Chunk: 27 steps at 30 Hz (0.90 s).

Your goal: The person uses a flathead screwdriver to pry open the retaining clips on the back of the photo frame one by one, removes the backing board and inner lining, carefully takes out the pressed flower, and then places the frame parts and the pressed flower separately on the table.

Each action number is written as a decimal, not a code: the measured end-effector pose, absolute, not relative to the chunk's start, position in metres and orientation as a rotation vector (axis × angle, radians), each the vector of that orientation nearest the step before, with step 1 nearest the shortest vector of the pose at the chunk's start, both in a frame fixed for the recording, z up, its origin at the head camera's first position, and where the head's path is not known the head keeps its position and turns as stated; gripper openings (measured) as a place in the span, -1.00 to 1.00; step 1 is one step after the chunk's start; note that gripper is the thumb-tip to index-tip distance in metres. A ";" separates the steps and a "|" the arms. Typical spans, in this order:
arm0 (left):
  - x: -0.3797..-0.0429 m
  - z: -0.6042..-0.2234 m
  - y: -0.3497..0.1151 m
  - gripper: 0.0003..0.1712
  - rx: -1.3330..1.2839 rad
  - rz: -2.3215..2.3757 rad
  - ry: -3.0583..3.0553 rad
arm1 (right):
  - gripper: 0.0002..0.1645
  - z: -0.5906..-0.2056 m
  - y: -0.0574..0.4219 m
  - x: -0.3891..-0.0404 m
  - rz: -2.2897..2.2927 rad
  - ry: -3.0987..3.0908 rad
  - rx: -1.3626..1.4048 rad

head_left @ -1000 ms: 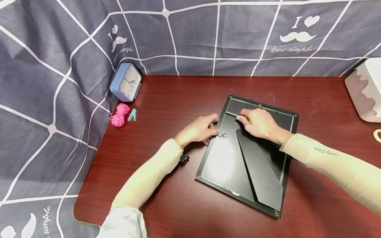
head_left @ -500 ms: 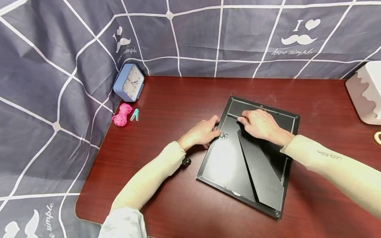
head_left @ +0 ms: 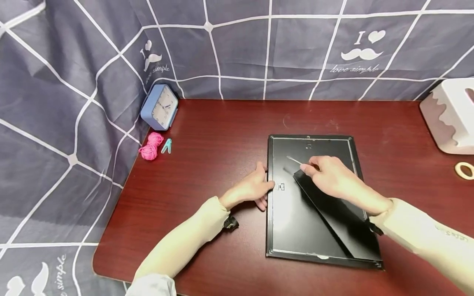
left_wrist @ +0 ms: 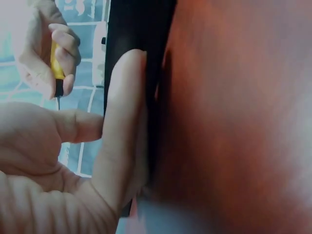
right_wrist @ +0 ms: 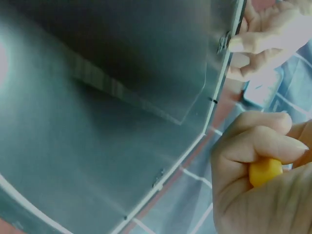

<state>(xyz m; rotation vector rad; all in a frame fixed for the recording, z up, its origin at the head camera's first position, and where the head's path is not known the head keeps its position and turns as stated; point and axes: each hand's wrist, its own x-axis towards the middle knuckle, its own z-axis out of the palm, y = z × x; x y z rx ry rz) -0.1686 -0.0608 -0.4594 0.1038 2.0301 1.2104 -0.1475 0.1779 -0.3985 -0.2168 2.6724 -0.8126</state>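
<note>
A black picture frame (head_left: 289, 230) lies back side up on the table, its fold-out stand (head_left: 344, 224) running diagonally across the backing. My left hand (head_left: 252, 187) holds the frame's left edge, thumb on top and fingers along the side. My right hand (head_left: 329, 176) grips a small screwdriver (left_wrist: 57, 68) with a yellow handle and black collar. Its thin metal shaft (head_left: 295, 160) points up-left above the backing, apart from it, with a shadow below. The right wrist view shows the yellow handle end (right_wrist: 265, 171) inside my curled fingers. A small metal clip (head_left: 281, 187) sits near my left thumb.
At the back left stand a blue alarm clock (head_left: 160, 107), a pink yarn skein (head_left: 151, 146) and a teal clothespin (head_left: 166, 146). A white and taupe box (head_left: 453, 115) and a cream ring (head_left: 464, 170) are at the right. Grey curtain (head_left: 240, 49) borders the table.
The frame has turned counterclockwise, from slanted to nearly square with the table, and its top has come nearer. The screwdriver tip has lifted away from the backing's upper left.
</note>
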 end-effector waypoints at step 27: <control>-0.278 -0.469 -0.036 -0.56 0.746 0.602 2.794 | -0.73 -0.405 0.173 -0.091 -1.141 2.423 0.043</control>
